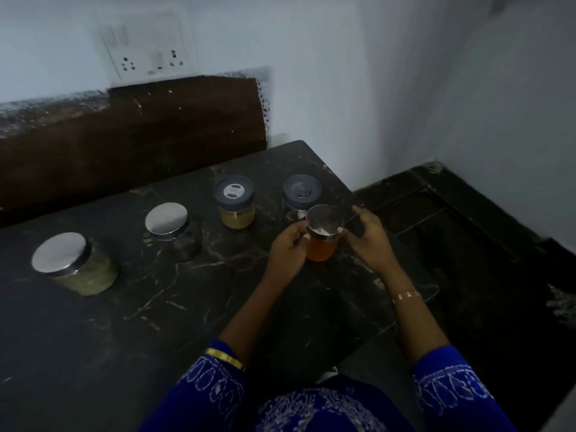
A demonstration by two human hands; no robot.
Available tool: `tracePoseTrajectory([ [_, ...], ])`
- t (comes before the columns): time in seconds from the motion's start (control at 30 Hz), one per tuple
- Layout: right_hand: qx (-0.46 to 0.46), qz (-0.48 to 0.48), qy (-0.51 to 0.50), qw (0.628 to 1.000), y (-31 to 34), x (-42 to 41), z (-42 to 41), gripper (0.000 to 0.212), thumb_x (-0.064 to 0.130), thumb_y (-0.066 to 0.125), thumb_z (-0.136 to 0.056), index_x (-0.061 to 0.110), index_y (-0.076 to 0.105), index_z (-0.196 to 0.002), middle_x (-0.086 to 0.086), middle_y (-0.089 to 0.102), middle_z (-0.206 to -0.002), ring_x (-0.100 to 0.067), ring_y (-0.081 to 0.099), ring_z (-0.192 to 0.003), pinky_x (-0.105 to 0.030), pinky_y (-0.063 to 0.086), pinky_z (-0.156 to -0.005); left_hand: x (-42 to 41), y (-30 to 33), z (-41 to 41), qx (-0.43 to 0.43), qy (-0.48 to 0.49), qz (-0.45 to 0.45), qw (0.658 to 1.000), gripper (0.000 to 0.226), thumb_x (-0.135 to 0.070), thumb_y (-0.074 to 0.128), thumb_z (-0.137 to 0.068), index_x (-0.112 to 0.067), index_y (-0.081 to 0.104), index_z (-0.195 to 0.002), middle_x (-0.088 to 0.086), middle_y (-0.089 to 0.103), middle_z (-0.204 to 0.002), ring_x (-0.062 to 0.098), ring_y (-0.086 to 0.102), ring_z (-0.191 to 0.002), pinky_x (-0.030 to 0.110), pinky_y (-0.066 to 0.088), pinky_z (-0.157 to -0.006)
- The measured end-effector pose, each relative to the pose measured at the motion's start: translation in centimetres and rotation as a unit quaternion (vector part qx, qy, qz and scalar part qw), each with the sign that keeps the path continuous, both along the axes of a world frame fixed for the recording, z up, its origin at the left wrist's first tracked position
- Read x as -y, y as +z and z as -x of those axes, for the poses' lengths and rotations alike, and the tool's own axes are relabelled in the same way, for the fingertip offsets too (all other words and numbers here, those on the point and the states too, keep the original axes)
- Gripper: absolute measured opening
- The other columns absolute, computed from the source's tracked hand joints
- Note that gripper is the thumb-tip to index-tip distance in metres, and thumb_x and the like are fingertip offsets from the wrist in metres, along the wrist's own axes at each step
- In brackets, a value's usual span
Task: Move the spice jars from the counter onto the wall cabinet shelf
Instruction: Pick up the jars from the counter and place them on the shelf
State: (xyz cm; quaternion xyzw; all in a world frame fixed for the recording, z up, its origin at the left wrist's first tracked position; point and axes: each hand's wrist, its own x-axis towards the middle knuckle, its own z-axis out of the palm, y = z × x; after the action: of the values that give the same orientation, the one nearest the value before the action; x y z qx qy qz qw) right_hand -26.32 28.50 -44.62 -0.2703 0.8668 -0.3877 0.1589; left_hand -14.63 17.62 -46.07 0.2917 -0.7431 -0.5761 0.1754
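Dark marble bench (131, 322), white walls, shelf out of view. Orange jar (321, 241) at 3 o'clock near bench edge, both hands curled round it: left hand (288, 247), right hand (367, 235). Four jars remain at 9–1 o'clock. Lift straight, keep upright, support base.

Home kitchen: stone counter (140, 322), spice jars (236, 202).

Both hands, left (288, 247) and right (367, 236), grip orange jar (321, 246); four jars behind on counter (124, 322).
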Motion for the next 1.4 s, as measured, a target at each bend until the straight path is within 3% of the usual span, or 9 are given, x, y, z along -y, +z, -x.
tracePoseTrajectory([
  [0.2, 0.108, -0.027, 0.095, 0.989, -1.0, 0.0, 4.6, 0.084, 0.026, 0.072, -0.078, 0.025, 0.024, -0.147, -0.003, 0.025, -0.154, -0.023, 0.026, -0.141, -0.038, 0.030, -0.109, -1.7, -1.9, 3.3, -0.007, 0.086, -0.051, 0.995, 0.043, 0.003, 0.049, -0.089, -0.013, 0.045, -0.128, -0.003, 0.054, -0.121, 0.013, 0.052, -0.116, 0.028, 0.043, -0.099],
  [0.4, 0.214, -0.027, 0.202, 0.955, -3.4, 1.5, 6.2, 0.086, 0.010, 0.077, -0.072, 0.019, 0.029, -0.143, -0.005, 0.043, -0.143, -0.017, 0.042, -0.130, -0.022, 0.036, -0.097, -2.7, -3.1, 4.0, 0.017, 0.127, -0.056, 0.990, 0.052, 0.007, 0.053, -0.085, -0.006, 0.041, -0.133, 0.000, 0.054, -0.120, 0.011, 0.053, -0.111, 0.010, 0.047, -0.086],
  [0.57, 0.257, 0.002, 0.203, 0.945, -4.5, 2.1, 7.1, 0.080, 0.008, 0.081, -0.065, 0.019, 0.041, -0.133, -0.003, 0.053, -0.132, -0.009, 0.049, -0.111, -0.009, 0.039, -0.071, -3.4, -4.4, 3.7, 0.051, 0.133, -0.093, 0.985, 0.057, 0.008, 0.050, -0.086, -0.010, 0.036, -0.139, 0.010, 0.053, -0.134, 0.021, 0.051, -0.124, 0.037, 0.042, -0.106],
  [0.77, 0.223, 0.071, 0.181, 0.955, -2.6, 2.6, 5.7, 0.071, 0.020, 0.083, -0.064, 0.020, 0.046, -0.125, 0.006, 0.053, -0.119, -0.012, 0.051, -0.112, -0.015, 0.044, -0.078, -3.3, -2.4, 2.9, -0.018, 0.204, -0.052, 0.977, 0.048, -0.005, 0.049, -0.092, -0.014, 0.041, -0.138, 0.004, 0.051, -0.138, 0.012, 0.050, -0.124, 0.015, 0.042, -0.096],
  [0.9, 0.127, 0.162, 0.110, 0.972, 2.1, 4.0, 2.9, 0.053, 0.035, 0.078, -0.068, 0.026, 0.050, -0.111, 0.007, 0.054, -0.112, -0.008, 0.052, -0.101, -0.024, 0.047, -0.082, -2.5, 1.6, 2.1, -0.119, 0.213, -0.029, 0.969, 0.043, -0.012, 0.045, -0.095, -0.012, 0.041, -0.138, -0.013, 0.050, -0.127, -0.015, 0.053, -0.103, 0.001, 0.045, -0.079],
  [1.0, 0.045, 0.194, 0.044, 0.979, 5.8, 5.5, 0.5, 0.057, 0.044, 0.072, -0.072, 0.021, 0.052, -0.119, -0.001, 0.055, -0.123, -0.011, 0.051, -0.107, -0.030, 0.043, -0.094, -1.7, 4.6, 1.9, -0.170, 0.199, -0.030, 0.965, 0.040, -0.021, 0.042, -0.097, -0.023, 0.037, -0.136, -0.019, 0.047, -0.123, -0.007, 0.052, -0.105, 0.008, 0.049, -0.078],
  [1.1, 0.014, 0.238, 0.064, 0.969, 8.4, 6.1, -1.5, 0.054, 0.043, 0.064, -0.082, 0.018, 0.051, -0.127, -0.005, 0.054, -0.123, -0.017, 0.055, -0.110, -0.030, 0.046, -0.091, -0.4, 7.7, 1.3, -0.194, 0.200, -0.046, 0.959, 0.048, -0.031, 0.038, -0.097, -0.023, 0.030, -0.143, -0.008, 0.042, -0.133, 0.000, 0.051, -0.108, 0.005, 0.051, -0.075],
  [1.27, -0.045, 0.320, 0.165, 0.932, 10.3, 6.5, -3.7, 0.043, 0.019, 0.052, -0.091, 0.012, 0.049, -0.133, 0.003, 0.046, -0.097, -0.007, 0.053, -0.088, -0.010, 0.048, -0.080, 2.8, 10.9, -0.8, -0.235, 0.197, -0.072, 0.949, 0.085, -0.068, 0.054, -0.072, -0.015, 0.039, -0.137, 0.013, 0.055, -0.132, 0.026, 0.058, -0.117, 0.039, 0.052, -0.094],
  [1.4, -0.016, 0.312, 0.158, 0.937, 11.0, 7.0, -2.9, 0.040, 0.019, 0.060, -0.088, 0.014, 0.055, -0.127, -0.003, 0.053, -0.106, -0.001, 0.053, -0.087, 0.001, 0.045, -0.070, 3.7, 11.8, -1.8, -0.233, 0.172, -0.086, 0.953, 0.099, -0.076, 0.060, -0.057, -0.016, 0.043, -0.134, 0.012, 0.057, -0.129, 0.026, 0.060, -0.115, 0.039, 0.054, -0.090],
])
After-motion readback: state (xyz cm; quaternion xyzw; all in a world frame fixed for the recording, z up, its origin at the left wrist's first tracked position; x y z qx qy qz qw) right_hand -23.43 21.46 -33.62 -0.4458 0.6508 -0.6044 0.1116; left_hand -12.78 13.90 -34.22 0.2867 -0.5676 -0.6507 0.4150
